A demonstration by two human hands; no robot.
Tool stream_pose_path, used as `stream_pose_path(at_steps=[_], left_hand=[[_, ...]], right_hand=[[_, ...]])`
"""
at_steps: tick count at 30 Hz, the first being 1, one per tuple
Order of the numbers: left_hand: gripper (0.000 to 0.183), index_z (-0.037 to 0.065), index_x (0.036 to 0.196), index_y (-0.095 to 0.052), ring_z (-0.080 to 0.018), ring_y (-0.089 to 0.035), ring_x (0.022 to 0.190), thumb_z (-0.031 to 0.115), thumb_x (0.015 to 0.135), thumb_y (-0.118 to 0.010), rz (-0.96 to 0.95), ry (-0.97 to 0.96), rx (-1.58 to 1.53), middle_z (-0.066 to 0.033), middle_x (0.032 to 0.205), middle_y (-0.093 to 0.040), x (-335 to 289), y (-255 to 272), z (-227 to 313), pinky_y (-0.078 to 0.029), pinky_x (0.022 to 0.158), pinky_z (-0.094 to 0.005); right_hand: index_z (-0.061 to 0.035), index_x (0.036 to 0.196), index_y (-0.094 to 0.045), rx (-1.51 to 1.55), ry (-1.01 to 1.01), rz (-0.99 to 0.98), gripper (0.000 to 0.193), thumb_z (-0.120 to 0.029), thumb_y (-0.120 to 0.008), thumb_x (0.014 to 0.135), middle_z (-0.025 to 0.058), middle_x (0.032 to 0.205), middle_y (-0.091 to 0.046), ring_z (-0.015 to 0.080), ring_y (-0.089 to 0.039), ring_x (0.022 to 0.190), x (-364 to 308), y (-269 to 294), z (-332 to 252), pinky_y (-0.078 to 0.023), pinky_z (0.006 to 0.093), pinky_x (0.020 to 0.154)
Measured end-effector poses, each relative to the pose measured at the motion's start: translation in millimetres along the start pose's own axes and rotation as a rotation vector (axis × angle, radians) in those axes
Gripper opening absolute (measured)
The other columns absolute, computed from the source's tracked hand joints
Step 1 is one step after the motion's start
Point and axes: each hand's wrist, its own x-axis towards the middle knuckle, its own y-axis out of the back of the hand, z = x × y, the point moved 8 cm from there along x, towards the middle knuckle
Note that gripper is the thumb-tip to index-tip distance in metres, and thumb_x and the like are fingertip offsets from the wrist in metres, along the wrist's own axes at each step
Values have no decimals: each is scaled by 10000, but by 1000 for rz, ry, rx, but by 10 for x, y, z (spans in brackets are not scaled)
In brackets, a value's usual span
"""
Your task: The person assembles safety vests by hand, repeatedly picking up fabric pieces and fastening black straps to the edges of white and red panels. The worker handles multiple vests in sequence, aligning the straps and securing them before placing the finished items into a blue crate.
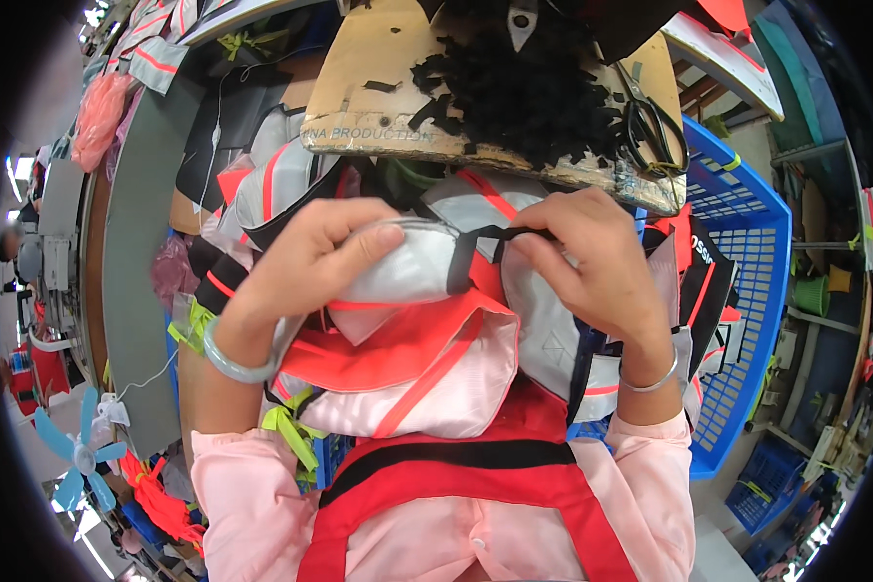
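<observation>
My left hand [335, 254] pinches the top edge of a light grey fabric piece [407, 272] with black and coral trim. To its right, my right hand [597, 262] has thumb and fingers closed on the black strip [500, 233] at the same piece's corner. The strip is stretched between both hands. A folded coral and pale pink section [427, 373] hangs below over my lap, above my red apron [456, 475]. Whether all these folds belong to one piece I cannot tell.
Beyond my hands, a worn wooden board [359, 107] bears a heap of black fabric scraps [524, 97] and black-handled scissors [650, 126]. A blue plastic basket [747, 291] with more fabric pieces stands at the right. A blue fan [82, 451] sits at the lower left.
</observation>
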Motion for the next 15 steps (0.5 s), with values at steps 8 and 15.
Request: stream_pose_path(at_steps=[8, 15], left_hand=[[336, -31, 992, -655, -55, -547, 771, 291, 941, -578, 36, 111, -143, 11, 842, -625, 669, 297, 24, -453, 690, -222], [309, -6, 1036, -671, -72, -609, 784, 273, 921, -603, 53, 138, -259, -29, 913, -678, 1063, 539, -204, -487, 703, -217]], right_hand=[[7, 897, -634, 287, -311, 49, 202, -183, -595, 839, 95, 675, -602, 151, -490, 540, 357, 244, 500, -407, 292, 523], [6, 883, -648, 173, -369, 65, 230, -216, -603, 840, 116, 626, -581, 168, -500, 517, 639, 232, 741, -401, 311, 518]])
